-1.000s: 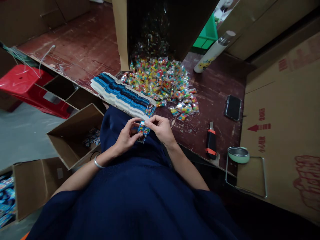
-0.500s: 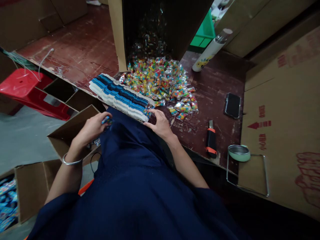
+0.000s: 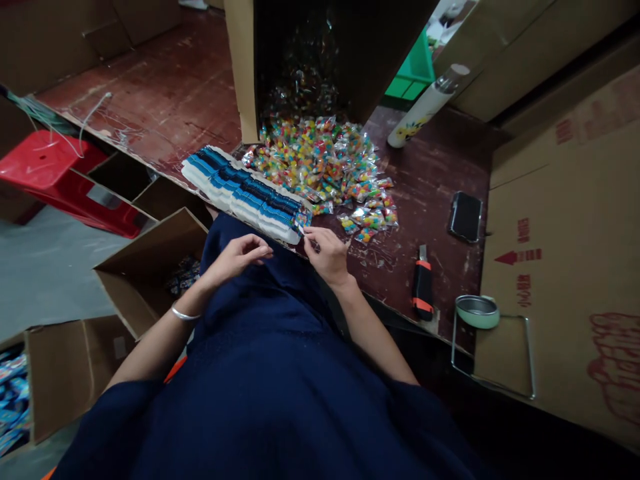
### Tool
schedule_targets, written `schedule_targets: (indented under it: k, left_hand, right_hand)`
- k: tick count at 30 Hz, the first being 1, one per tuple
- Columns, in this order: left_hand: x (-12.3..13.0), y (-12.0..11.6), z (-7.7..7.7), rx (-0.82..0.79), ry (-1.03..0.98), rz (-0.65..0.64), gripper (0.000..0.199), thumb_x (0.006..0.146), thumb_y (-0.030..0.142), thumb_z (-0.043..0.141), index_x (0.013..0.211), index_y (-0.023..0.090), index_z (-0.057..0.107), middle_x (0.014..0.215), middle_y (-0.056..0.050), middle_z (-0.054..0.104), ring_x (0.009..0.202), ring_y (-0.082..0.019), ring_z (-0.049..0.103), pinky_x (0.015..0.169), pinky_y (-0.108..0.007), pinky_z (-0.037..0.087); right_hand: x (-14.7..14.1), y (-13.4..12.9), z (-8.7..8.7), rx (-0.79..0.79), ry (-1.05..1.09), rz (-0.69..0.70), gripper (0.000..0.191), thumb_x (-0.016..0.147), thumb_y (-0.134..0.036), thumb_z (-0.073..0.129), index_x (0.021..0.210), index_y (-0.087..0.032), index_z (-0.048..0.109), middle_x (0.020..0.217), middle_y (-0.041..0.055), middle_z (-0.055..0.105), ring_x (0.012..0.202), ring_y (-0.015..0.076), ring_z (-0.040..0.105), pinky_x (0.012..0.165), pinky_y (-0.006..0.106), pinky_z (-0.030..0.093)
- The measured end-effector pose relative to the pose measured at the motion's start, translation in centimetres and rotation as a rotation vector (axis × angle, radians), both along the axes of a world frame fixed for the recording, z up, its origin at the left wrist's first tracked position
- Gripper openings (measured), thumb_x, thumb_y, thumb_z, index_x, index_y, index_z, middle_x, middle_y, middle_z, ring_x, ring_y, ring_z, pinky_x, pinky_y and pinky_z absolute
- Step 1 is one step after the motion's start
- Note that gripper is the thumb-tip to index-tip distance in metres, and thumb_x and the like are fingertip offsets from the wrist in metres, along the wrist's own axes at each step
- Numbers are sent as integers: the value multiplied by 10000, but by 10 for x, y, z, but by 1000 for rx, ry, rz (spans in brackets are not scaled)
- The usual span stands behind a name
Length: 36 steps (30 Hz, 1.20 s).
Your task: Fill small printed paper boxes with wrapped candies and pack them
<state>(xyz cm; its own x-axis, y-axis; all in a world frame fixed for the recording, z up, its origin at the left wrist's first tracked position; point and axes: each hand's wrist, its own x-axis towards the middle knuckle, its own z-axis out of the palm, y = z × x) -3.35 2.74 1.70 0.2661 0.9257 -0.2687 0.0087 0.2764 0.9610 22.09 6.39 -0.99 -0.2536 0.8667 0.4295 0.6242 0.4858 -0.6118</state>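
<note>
- One end packet (image 3: 303,219) of the blue-and-white row (image 3: 243,190) by the table (image 3: 445,167) edge is pinched in the right hand (image 3: 327,257) — a hard tug could topple its neighbours.
- Left hand (image 3: 237,258) curls above the lap (image 3: 270,290); whether fingertips meet, I can't tell.
- Candy bags (image 3: 315,157) behind could scatter if knocked.

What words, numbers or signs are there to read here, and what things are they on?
"小心": sideways red print on the big cardboard box at the right; the characters after it are too blurred.
A red arrow: a sign on that same box.
Too blurred to read: the box's other red print.
Too small to read: any print on the row of blue packets.
No numbers I can make out.
</note>
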Motion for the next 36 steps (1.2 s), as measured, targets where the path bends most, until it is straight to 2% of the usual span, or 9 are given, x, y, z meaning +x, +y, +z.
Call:
schedule_targets:
  k: [3,8,11,14,17,24,30,33,36]
  left_hand:
    - [26,1,-9,-196,-330,68,537,785,643,805,919,151,639,1149,-164,780,1039,-273,771,882,-385,614]
    - [34,3,-9,-278,-575,92,569,760,596,853,1063,140,698,1134,-151,794,1056,-292,771,906,-383,615]
    - [25,0,-3,-233,-552,11,592,715,459,926,1164,132,721,1160,-150,791,1071,-288,767,908,-336,601]
    - [18,-6,2,-196,-486,-129,625,672,412,958,1196,139,753,1164,-142,789,1096,-289,752,935,-325,579]
    - [16,-11,4,-190,-424,-211,601,672,409,954,1176,131,781,1145,-142,792,1091,-289,739,921,-322,562]
    - [22,-20,5,-165,-309,-346,571,750,338,899,1274,166,753,1203,-117,778,1118,-272,712,953,-345,530]
    - [22,-21,8,-111,-296,-405,509,789,373,871,1235,151,770,1172,-138,780,1095,-274,721,983,-366,523]
    - [19,-18,9,-144,-288,-441,535,771,371,885,1244,155,759,1174,-133,780,1082,-270,726,967,-365,535]
    - [18,-18,8,-161,-269,-489,551,749,339,900,1250,162,751,1180,-120,779,1093,-269,721,976,-369,534]
  right_hand:
    - [-8,-25,4,138,25,12,157,962,-202,595,899,-276,718,1136,85,801,1120,275,738,1025,503,590]
    - [-21,-56,11,227,11,283,174,978,-179,601,1018,-286,733,1149,44,799,1180,247,728,1018,446,624]
    - [-22,-57,23,91,95,320,284,977,-340,674,1246,-246,677,1127,76,783,1099,249,743,972,417,631]
    - [-20,-49,38,-156,117,300,587,935,-494,722,1426,-220,553,912,34,750,743,186,720,735,326,617]
    - [-17,-40,49,-344,109,323,502,916,-489,740,1314,-222,592,670,-58,644,532,133,593,587,268,509]
    - [-11,-33,51,-483,203,301,397,796,-529,834,806,-224,581,605,-62,585,522,106,504,543,250,387]
    - [-1,-32,57,-582,219,378,297,823,-469,818,832,-210,673,625,-47,643,539,106,536,555,245,397]
    - [6,-30,65,-734,227,479,279,841,-415,804,1010,-221,696,593,-64,665,519,121,608,581,243,453]
    - [11,-29,72,-881,182,547,250,843,-407,799,958,-213,691,560,-61,665,502,136,647,566,240,482]
